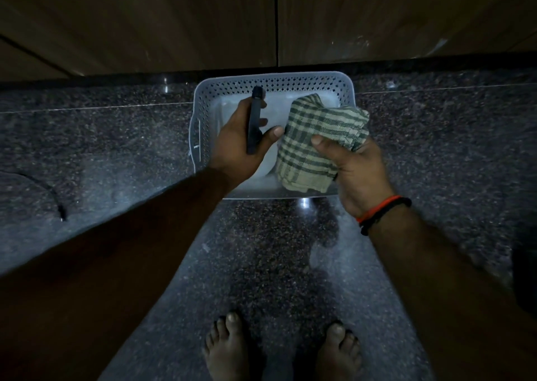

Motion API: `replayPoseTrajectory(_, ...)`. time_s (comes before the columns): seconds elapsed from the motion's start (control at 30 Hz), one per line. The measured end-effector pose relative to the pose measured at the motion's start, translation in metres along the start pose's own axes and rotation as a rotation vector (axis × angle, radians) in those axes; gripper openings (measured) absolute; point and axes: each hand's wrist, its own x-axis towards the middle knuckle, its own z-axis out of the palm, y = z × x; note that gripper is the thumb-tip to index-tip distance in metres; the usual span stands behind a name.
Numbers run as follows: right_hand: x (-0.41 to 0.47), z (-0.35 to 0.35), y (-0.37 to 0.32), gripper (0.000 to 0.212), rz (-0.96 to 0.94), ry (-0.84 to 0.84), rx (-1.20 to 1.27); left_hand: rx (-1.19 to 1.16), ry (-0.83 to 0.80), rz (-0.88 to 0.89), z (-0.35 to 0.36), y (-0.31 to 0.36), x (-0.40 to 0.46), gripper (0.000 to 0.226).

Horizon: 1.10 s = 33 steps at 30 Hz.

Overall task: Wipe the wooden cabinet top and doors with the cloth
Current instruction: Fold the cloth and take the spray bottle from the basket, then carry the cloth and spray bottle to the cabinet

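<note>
A green-and-cream checked cloth is bunched in my right hand, thumb pressed on top of it, above a pale perforated plastic basket on the floor. My left hand grips a dark slim phone-like device edge-on, also over the basket. The wooden cabinet doors fill the top of the view, with a vertical seam between two doors just above the basket. The cabinet top is out of sight.
Dark speckled granite floor spreads all around in dim light. A thin black cable lies at the left. My bare feet stand at the bottom centre. A dark object sits at the right edge.
</note>
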Motion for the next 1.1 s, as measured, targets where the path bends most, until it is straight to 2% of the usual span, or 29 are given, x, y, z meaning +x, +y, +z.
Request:
replayPoseTrajectory(0.17, -0.027, 0.007, -0.040, 0.035, -0.020, 0.038, 0.054, -0.012, -0.010, 0.053, -0.008, 0.049, -0.010, 0.038)
replayPoseTrajectory(0.3, -0.054, -0.002, -0.085, 0.029, -0.067, 0.076, 0.115, -0.079, -0.062, 0.102, -0.010, 0.100, -0.012, 0.040)
replayPoseTrajectory(0.47, -0.096, -0.037, -0.142, 0.031, -0.159, 0.177, 0.180, -0.204, -0.196, 0.141, 0.012, 0.178, -0.020, 0.056)
replayPoseTrajectory(0.63, -0.155, -0.089, -0.186, 0.033, -0.253, 0.327, 0.236, -0.219, -0.348, 0.212, 0.055, 0.251, -0.032, 0.039)
replayPoseTrajectory(0.87, -0.256, -0.180, -0.218, 0.031, -0.378, 0.588, 0.226, -0.238, -0.610, 0.296, 0.138, 0.359, -0.077, 0.027)
replayPoseTrajectory(1.1, -0.382, -0.272, -0.225, 0.030, -0.438, 0.864, 0.245, -0.221, -0.872, 0.365, 0.233, 0.451, -0.151, 0.035)
